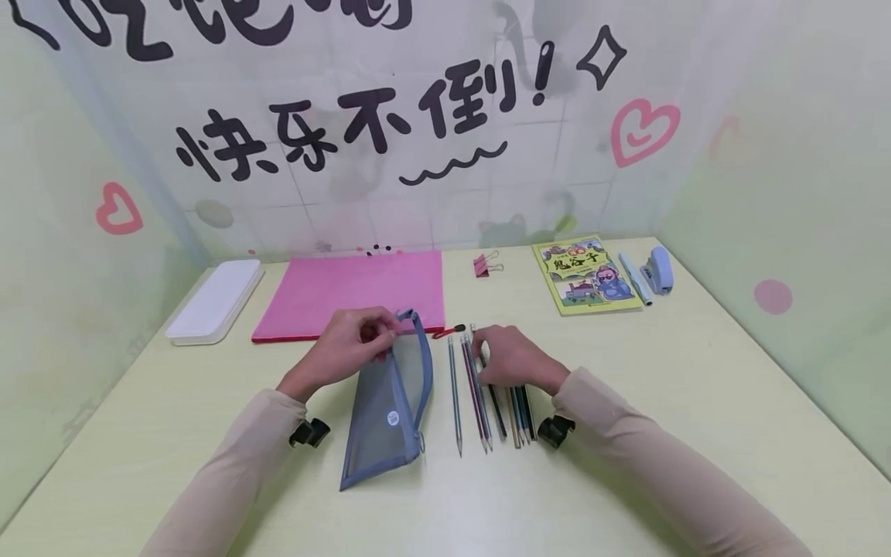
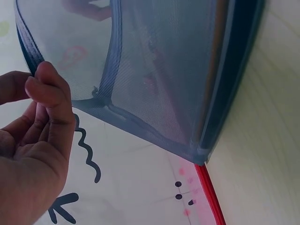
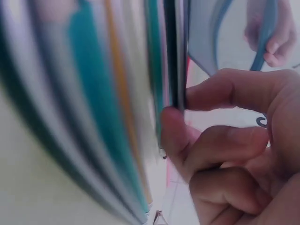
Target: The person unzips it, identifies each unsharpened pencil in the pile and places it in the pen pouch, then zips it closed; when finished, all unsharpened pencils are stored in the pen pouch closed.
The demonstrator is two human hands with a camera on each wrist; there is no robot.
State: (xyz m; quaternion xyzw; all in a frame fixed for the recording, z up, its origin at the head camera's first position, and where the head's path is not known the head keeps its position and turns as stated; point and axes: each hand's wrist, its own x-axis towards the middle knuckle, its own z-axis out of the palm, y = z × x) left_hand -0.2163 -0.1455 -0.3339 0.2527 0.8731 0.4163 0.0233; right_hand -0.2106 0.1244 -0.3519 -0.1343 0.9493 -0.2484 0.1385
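Note:
My left hand (image 1: 350, 343) pinches the zipped edge of a blue-grey mesh pencil pouch (image 1: 381, 424), holding its mouth apart. In the left wrist view, a brown strip (image 2: 213, 70) shows through the mesh along the pouch's lower side. Just to the right, my right hand (image 1: 513, 357) bends over a row of pencils (image 1: 455, 402) lying side by side. Its thumb and forefinger pinch a dark pencil (image 3: 174, 56) in the right wrist view, while the other fingers curl inward. Part of the row is hidden under that hand.
Behind the pouch lies a pink folder (image 1: 362, 290), with a white case (image 1: 216, 302) to its left. A pink binder clip (image 1: 483, 265), a yellow booklet (image 1: 588, 277), a light blue pen (image 1: 635, 278) and a blue stapler (image 1: 658, 271) line the back right.

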